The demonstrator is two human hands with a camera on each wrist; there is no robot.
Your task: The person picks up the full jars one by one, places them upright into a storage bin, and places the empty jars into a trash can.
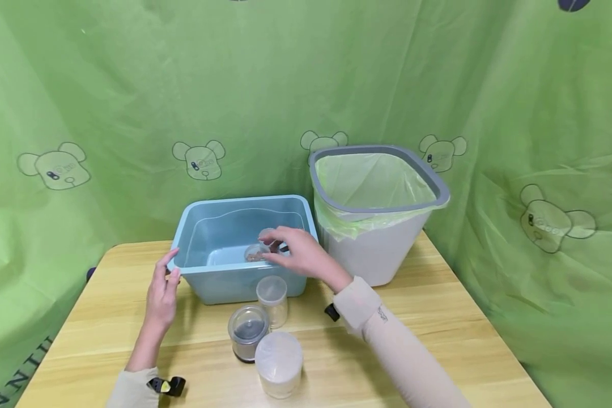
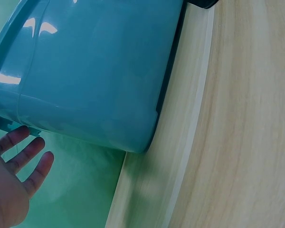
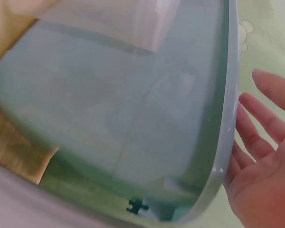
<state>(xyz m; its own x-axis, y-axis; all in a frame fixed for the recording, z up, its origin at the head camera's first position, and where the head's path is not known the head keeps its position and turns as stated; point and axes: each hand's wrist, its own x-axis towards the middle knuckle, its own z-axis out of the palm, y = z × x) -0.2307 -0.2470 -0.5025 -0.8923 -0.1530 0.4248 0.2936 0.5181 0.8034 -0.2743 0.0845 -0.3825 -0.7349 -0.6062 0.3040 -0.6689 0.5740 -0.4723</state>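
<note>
A light blue plastic tub (image 1: 210, 281) stands on the wooden table (image 1: 438, 317). My right hand (image 1: 274, 247) reaches over the tub's inside and pinches a small clear cup (image 1: 256, 253) with something brownish in it. My left hand (image 1: 164, 280) is at the tub's front left corner, fingers straight, palm turned to the tub. In the left wrist view the tub's outer wall (image 2: 95, 71) fills the frame, with my left hand's (image 2: 19, 161) fingers spread just below its rim. The right wrist view shows the tub's inside (image 3: 133, 118) and the left hand's palm (image 3: 263, 161) beside the rim.
Three clear lidded jars stand in front of the tub: a small one (image 1: 272, 297), a dark-bottomed one (image 1: 247, 331) and a large frosted one (image 1: 279, 362). A white bin (image 1: 377, 249) with a green liner stands right of the tub. Green cloth hangs all around.
</note>
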